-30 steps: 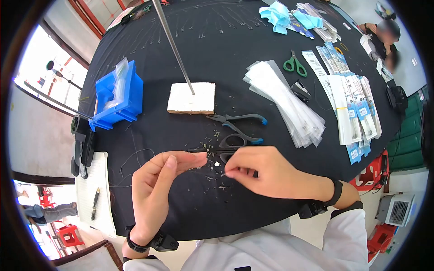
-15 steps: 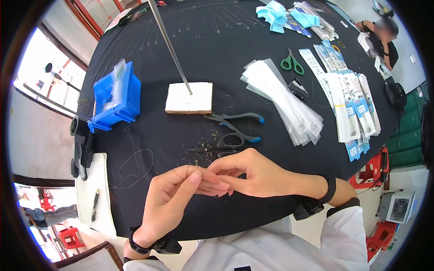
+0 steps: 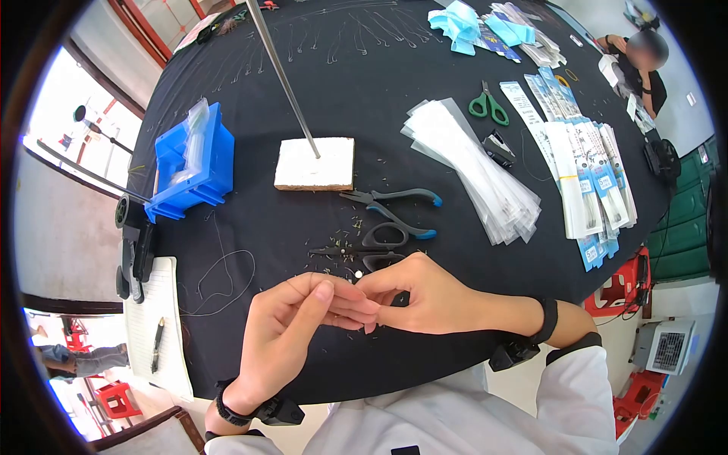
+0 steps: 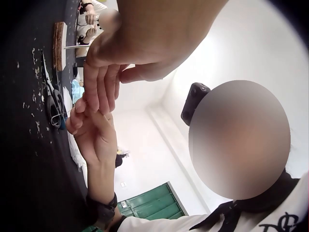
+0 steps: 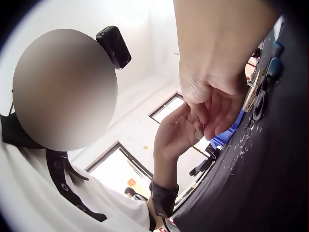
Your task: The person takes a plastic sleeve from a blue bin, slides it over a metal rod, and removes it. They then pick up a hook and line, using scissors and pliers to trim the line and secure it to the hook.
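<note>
In the head view the left hand [image 3: 284, 326] has its fingers extended, the thumb lying against them. Its fingertips touch the right hand [image 3: 431, 297], whose fingers bend toward its thumb. Anything tiny between the fingertips cannot be made out. The left wrist view shows the left hand [image 4: 118, 55] above the right hand [image 4: 96, 137], tips together. In the right wrist view the right hand [image 5: 215, 84] meets the left hand [image 5: 171, 137]. Just beyond the fingers lie black-handled scissors [image 3: 385, 234], a small white round piece [image 3: 359, 274] and scattered clippings [image 3: 356, 224].
Pliers [image 3: 402, 194] lie behind the scissors, near a white block [image 3: 315, 163] bearing a metal rod [image 3: 284, 80]. At left are a blue bin [image 3: 220, 155], a notebook [image 3: 168, 334] and looped thread [image 3: 252, 265]. Clear sleeves [image 3: 478, 174], green scissors [image 3: 485, 106] and packets [image 3: 599, 182] occupy the right.
Over the last second the hands have come together from a gap, the left moving right and toward the body. Since half a second ago they have barely moved.
</note>
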Available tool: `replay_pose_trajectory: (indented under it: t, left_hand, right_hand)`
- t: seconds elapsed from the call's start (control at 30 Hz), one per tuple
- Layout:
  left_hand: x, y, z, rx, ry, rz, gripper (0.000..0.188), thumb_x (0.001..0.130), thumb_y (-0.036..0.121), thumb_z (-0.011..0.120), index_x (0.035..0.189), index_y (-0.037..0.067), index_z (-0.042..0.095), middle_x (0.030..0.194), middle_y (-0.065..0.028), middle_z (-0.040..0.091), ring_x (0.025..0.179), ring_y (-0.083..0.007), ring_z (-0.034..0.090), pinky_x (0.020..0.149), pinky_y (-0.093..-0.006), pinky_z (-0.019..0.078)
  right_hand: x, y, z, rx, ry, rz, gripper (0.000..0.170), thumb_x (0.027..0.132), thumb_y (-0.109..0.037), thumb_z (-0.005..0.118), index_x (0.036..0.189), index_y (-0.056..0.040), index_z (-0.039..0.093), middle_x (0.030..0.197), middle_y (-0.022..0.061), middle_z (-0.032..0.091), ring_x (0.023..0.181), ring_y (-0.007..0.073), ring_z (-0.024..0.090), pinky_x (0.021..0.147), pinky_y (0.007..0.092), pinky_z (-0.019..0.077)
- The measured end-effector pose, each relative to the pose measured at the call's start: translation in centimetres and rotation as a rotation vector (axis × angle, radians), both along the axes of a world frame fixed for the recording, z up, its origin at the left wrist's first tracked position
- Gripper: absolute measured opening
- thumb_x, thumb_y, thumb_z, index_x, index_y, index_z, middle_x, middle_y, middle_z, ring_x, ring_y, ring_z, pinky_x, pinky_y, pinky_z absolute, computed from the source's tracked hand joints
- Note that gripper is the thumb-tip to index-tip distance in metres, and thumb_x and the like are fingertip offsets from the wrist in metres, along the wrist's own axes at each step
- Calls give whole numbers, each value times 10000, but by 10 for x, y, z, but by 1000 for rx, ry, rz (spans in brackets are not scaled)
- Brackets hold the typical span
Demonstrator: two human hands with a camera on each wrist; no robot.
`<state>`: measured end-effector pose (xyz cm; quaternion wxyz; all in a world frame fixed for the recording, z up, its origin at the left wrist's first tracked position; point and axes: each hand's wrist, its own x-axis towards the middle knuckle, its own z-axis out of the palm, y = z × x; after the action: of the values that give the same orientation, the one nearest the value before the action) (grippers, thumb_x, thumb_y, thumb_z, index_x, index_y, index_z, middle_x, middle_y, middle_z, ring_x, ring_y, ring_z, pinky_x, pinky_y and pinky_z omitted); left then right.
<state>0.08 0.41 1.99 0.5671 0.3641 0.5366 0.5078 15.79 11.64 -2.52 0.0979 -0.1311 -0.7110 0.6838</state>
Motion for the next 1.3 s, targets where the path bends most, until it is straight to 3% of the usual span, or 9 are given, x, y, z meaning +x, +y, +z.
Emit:
replay_pose_trajectory:
  t: [0.33,0.53,0.63,0.73,0.93,1.03,1.07,1.23,1.3]
  left_hand:
    - [-2,-1,0,37,84,71,304,990,128,369,980,-90,582,923,-185,657,863,-233,660,795,-316,531]
    - [-1,-3,-3,149,226,106,246,968,88,412,986,-74,596,912,-146,661,874,-196,642,796,-284,499]
    - [-6,-1,-2,229,586,75,168,919,38,478,968,-47,615,898,-141,660,837,-217,638,776,-296,484]
    - [-6,2,-1,387,895,152,117,861,-5,534,932,-31,623,881,-146,652,793,-250,636,743,-306,481]
    - [-8,-1,-3,298,878,160,85,835,-12,569,898,-29,623,842,-144,652,751,-253,636,685,-307,488]
    - [-14,-4,-6,179,873,111,71,838,16,579,845,-33,629,800,-133,657,722,-256,643,664,-295,485]
    - [-15,-6,-6,107,850,62,85,837,38,590,837,-33,636,798,-133,661,717,-255,645,652,-291,484]
    - [-27,-15,7,-153,896,-178,173,814,146,651,823,-26,670,813,-135,677,708,-254,654,591,-278,477]
    - [-37,-21,9,-119,842,-53,195,804,169,682,771,-23,678,646,-118,659,624,-163,653,540,-239,465]
  right_hand:
    - [1,-8,-2,262,100,-162,113,772,8,610,882,12,636,770,98,664,660,168,668,602,264,523]
    - [4,-19,-2,302,154,-218,106,751,25,630,856,10,632,756,100,655,648,175,660,588,261,512]
    - [4,-21,-2,369,146,-241,104,753,25,629,856,9,634,747,94,652,655,172,659,598,252,509]
    - [4,-19,0,287,119,-248,85,773,13,629,858,11,632,743,87,653,665,157,658,615,243,509]
    - [1,-15,-5,-22,102,-253,48,821,-47,617,846,-6,618,723,39,646,661,98,636,588,231,501]
    - [1,-10,-9,-45,42,-266,52,833,-61,612,851,-13,618,718,25,641,663,84,625,586,220,492]
    - [3,-7,-7,-30,-38,-214,69,849,-25,601,903,17,614,805,47,644,726,96,635,629,218,504]
    - [4,-7,-5,338,-80,-232,47,827,-10,607,872,4,606,780,44,625,667,130,626,571,236,481]
    - [3,-7,-9,573,-23,-248,49,808,-12,622,853,-6,605,764,52,615,650,171,620,558,261,480]
